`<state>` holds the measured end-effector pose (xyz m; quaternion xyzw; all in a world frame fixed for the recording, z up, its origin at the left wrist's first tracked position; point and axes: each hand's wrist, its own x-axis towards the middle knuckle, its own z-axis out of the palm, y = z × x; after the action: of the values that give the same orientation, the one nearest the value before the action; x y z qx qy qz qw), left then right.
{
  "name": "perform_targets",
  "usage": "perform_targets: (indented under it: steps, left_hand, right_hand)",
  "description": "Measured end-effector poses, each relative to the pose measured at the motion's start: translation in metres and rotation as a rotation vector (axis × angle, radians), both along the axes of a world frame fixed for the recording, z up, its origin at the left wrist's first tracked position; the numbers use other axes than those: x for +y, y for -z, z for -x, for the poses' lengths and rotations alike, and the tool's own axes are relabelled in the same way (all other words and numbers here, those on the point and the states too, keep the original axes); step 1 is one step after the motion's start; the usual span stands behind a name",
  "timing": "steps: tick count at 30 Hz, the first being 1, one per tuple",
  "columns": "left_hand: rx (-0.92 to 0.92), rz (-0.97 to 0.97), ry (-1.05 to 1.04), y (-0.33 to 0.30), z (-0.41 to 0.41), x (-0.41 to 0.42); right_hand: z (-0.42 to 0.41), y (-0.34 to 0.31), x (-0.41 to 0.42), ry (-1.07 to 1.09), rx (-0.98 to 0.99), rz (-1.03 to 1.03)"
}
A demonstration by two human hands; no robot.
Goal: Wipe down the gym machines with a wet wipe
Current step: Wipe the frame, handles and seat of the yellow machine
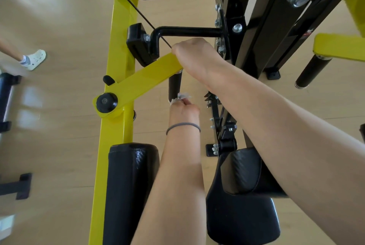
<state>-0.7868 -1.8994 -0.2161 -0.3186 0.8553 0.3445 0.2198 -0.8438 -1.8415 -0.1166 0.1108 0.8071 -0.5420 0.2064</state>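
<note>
— Yellow arm: we are gripping its end with our right hand, fingers curled round it.
— Below that arm, our left hand is pinching the wet wipe against the black handle. Soft, limp; we are bunching it.

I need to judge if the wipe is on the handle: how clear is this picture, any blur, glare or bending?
Head view: sharp in the middle, where the left hand pinches the wipe at the black handle; left edge smeared, window glare on the floor; wide lens bends the yellow post.
</note>
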Motion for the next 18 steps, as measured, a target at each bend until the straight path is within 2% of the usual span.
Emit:
perform_targets:
  steps: [4, 10, 15, 18]
  left_hand:
    - [0.026, 0.035, 0.06, -0.028, 0.009, -0.003]
    - [0.128, -0.066, -0.013, -0.058, 0.012, 0.001]
    - [-0.007, -0.05, -0.12, -0.036, 0.021, -0.002]
    - [-0.055, -0.039, -0.09, -0.014, 0.023, -0.006]
  right_hand:
    - [0.002, -0.001, -0.003, 0.044, 0.009, -0.015]
    - [-0.004, -0.008, 0.007, 0.048, -0.015, 0.075]
    - [-0.004, -0.007, 0.007, 0.067, -0.01, 0.06]
    - [-0.001, -0.004, 0.004, 0.079, -0.01, 0.053]
